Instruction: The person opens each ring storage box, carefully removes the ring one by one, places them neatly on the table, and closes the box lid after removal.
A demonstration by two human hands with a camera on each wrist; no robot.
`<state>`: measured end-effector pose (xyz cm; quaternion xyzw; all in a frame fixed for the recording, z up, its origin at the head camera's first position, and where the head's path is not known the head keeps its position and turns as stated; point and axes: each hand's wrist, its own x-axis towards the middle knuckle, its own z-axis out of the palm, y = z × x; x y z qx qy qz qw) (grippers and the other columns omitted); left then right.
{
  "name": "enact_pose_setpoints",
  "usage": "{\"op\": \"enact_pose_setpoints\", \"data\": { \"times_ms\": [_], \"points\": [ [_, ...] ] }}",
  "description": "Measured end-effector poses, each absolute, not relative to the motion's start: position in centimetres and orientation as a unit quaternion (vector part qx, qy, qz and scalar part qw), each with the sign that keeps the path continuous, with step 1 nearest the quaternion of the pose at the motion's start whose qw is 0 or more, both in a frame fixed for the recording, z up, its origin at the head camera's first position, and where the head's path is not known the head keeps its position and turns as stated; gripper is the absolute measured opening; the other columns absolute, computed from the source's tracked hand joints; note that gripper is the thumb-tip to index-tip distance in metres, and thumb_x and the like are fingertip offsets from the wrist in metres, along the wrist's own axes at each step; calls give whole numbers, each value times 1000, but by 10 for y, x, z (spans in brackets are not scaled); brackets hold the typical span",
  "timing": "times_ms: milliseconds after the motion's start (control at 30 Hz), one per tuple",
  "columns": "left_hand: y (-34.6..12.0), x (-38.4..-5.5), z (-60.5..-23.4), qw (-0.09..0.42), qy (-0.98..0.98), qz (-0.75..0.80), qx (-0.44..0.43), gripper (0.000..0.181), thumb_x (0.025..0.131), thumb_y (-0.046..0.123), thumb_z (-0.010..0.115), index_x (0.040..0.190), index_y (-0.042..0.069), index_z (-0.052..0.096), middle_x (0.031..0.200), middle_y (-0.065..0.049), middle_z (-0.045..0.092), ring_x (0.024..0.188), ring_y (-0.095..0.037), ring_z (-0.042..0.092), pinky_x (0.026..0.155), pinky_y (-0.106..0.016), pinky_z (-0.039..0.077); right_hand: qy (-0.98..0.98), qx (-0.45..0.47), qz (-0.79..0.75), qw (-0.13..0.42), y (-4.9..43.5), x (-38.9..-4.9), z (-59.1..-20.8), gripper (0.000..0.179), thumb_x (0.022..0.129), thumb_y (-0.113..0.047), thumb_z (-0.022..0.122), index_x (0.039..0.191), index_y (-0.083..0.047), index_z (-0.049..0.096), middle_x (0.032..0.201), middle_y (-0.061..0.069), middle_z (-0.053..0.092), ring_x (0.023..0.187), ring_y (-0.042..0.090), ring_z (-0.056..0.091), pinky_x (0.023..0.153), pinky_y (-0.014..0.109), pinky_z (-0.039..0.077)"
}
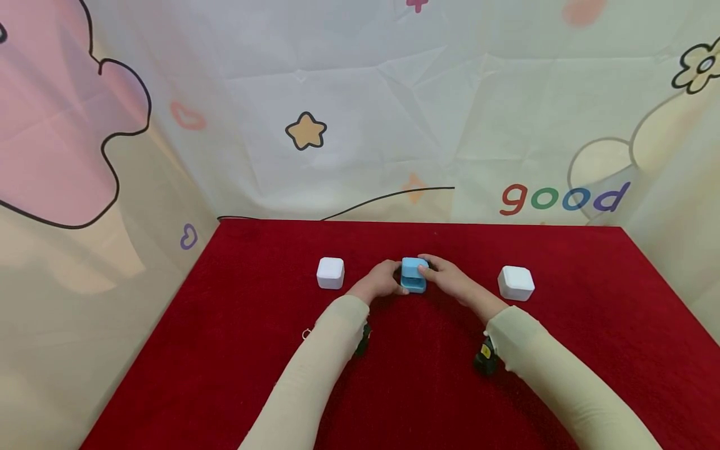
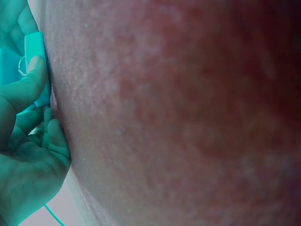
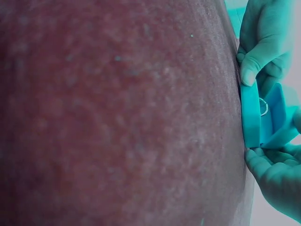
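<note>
A small light-blue ring box [image 1: 414, 284] stands on the red cloth with its hinged lid partly raised. Between its base and lid, a thin ring [image 3: 264, 107] shows in the right wrist view. My left hand [image 1: 384, 279] grips the box from the left, its thumb [image 2: 35, 66] pressed against the base. From the right, my right hand [image 1: 447, 276] holds the lid, with the thumb at the front and fingers behind. In the right wrist view, part of the right hand [image 3: 277, 176] lies beyond the frame edge.
One white box [image 1: 330, 273] stands to the left of the hands, and another white box [image 1: 515, 283] to the right. A small pale loop [image 1: 306, 334] shows beside the left sleeve. Behind the red cloth [image 1: 416, 387] hangs a printed curtain [image 1: 360, 125].
</note>
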<state>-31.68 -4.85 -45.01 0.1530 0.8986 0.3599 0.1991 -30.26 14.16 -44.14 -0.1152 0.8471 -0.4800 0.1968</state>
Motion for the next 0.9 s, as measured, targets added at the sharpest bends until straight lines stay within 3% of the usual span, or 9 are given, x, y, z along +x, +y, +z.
{"op": "enact_pose_setpoints", "data": {
  "times_ms": [533,900],
  "points": [
    [-50,-317,-452,197,899,362,152,65,95,9,71,152,-5,43,153,-21,51,139,-32,48,123,-43,38,835,-119,-497,205,140,-304,-441,57,112,-25,36,158,7,24,161,31,31,148,45,33,124,59,30],
    [-50,-312,-455,166,897,385,136,60,91,7,75,146,-3,53,142,-19,62,130,-32,59,114,-42,48,816,-115,-524,215,142,-307,-440,56,113,-24,33,157,10,24,160,34,30,149,46,32,126,57,28]
  ]
}}
